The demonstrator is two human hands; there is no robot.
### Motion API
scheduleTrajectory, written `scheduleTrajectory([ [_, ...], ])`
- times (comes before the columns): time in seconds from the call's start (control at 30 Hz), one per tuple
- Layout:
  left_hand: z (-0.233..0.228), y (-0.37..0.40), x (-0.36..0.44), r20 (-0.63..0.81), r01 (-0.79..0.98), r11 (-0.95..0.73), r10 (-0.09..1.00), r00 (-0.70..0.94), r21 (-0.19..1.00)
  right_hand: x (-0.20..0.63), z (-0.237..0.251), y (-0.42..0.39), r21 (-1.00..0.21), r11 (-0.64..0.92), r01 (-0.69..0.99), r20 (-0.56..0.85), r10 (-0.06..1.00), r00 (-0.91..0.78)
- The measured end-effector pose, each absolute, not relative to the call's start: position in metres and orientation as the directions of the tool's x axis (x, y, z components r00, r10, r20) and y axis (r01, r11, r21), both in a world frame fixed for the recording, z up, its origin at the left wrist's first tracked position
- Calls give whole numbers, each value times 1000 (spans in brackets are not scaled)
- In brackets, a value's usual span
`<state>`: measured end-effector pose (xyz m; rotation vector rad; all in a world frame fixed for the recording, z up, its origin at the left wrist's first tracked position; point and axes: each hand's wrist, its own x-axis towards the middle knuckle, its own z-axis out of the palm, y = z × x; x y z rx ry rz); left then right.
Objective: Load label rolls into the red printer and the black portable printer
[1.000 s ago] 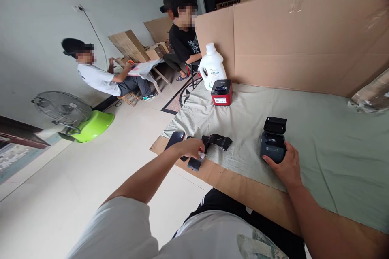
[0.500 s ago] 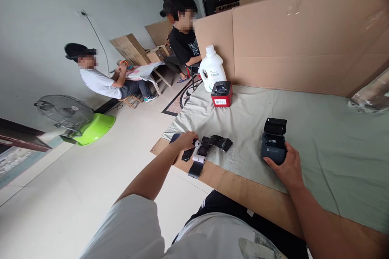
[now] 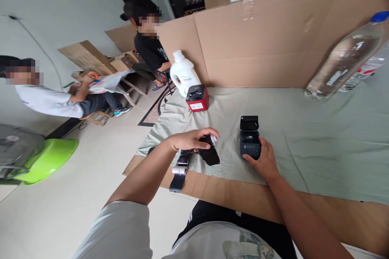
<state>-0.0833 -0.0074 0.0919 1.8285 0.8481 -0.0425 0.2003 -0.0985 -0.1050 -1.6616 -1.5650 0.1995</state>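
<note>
My left hand [image 3: 193, 139] is closed on a small paper roll [image 3: 214, 140], white at its end, with a black strip hanging from it over the cloth. Below that hand, a second white roll [image 3: 179, 170] with black strips lies at the table's near edge. My right hand [image 3: 265, 160] grips the right side of a dark portable printer [image 3: 249, 149], thumb along its front. The printer's lid [image 3: 249, 122] is flipped up, leaving its compartment uncovered. A gap of cloth separates the held roll from the printer.
At the back stand a red-and-black box-shaped device [image 3: 197, 99] and a white jug [image 3: 184, 73]. A tall cardboard sheet [image 3: 258, 48] edges the cloth-covered table [image 3: 291, 129]. A large clear bottle [image 3: 346, 58] leans at the right. Two people sit at left beyond the table.
My left hand has lifted the roll and carried it rightward toward the printer, its black strip trailing. The right hand still holds the printer. The view has turned to the right.
</note>
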Motion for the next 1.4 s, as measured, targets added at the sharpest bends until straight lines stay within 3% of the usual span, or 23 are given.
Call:
scheduleTrajectory([
  [0.1, 69, 0, -29, -333, 462, -196, 466, 820, 865, 201, -101, -100, -620, 160, 768, 481, 851, 211],
  [0.23, 45, 14, 30, -188, 355, -362, 423, 887, 862, 202, -92, -102, -569, 243, 785, 596, 780, 191],
  [0.4, 32, 26, 78, -179, 420, -581, 427, 887, 697, 205, -84, -104, -585, 366, 724, 672, 719, 180],
  [0.57, 21, 28, 93, -190, 457, -698, 428, 883, 551, 207, -76, -107, -632, 392, 669, 648, 741, 178],
  [0.8, 1, 22, 97, -269, 698, -641, 645, 715, 319, 207, -72, -105, -635, 374, 676, 636, 749, 184],
  [0.9, -4, 22, 98, -247, 695, -645, 652, 717, 317, 207, -72, -105, -634, 354, 688, 630, 751, 195],
  [1.27, -24, 21, 82, 42, 579, -745, 625, 780, 333, 205, -75, -107, -606, 288, 741, 602, 776, 191],
  [1.4, -29, 16, 77, 54, 604, -734, 648, 760, 310, 204, -74, -108, -594, 296, 748, 606, 776, 175],
])
